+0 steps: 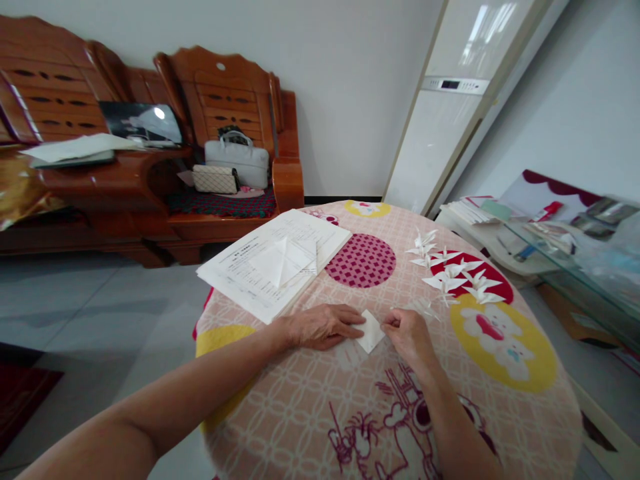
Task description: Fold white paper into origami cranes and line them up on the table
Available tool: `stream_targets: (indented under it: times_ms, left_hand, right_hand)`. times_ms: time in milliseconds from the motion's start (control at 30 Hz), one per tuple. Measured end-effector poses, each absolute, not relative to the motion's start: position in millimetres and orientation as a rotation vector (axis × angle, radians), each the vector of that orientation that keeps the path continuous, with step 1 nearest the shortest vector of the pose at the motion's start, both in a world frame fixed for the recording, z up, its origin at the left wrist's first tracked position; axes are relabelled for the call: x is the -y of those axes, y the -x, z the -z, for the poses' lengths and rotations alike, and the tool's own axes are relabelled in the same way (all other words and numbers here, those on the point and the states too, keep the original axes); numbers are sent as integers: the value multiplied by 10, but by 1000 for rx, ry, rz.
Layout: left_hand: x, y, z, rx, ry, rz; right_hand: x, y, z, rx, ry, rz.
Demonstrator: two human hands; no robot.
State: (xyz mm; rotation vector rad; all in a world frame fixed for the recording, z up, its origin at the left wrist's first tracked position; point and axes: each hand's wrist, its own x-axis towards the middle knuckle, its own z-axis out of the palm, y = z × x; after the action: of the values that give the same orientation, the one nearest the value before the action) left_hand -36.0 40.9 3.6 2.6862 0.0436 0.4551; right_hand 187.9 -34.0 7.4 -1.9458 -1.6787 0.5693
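Note:
A small white folded paper (371, 332), diamond-shaped, lies on the patterned tablecloth between my hands. My left hand (327, 327) rests palm down at its left side, fingers stretched out and fingertips touching the paper's edge. At the right corner, my right hand (407, 333) is closed in a pinch on the paper. Several white origami cranes (453, 270) are grouped beyond my right hand. Behind my left hand, a stack of printed sheets (240, 267) carries loose creased square papers (285, 261) on top.
The round table (295, 407) has a pink cloth with cartoon prints. A glass-topped side stand (575, 267) with papers and bags adjoins it at right. Wooden chairs (225, 100) hold handbags (240, 163) at the back left. A tall white air conditioner (440, 127) stands behind.

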Motion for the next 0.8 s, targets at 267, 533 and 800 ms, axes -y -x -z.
stream_targets:
  times_ms: [267,533,800]
  left_hand:
    - [-244,310,-92,-103,-2743,-424]
    - [13,362,-32,-303,-2892,-475]
    - [94,367,-36,-430,-2904,-442]
  right_hand:
    - [463,-1705,-15,2220,1797,118]
    - [660,-1687,62,2354,1655,144]
    - [782,-1720,146,2360,1581,164]
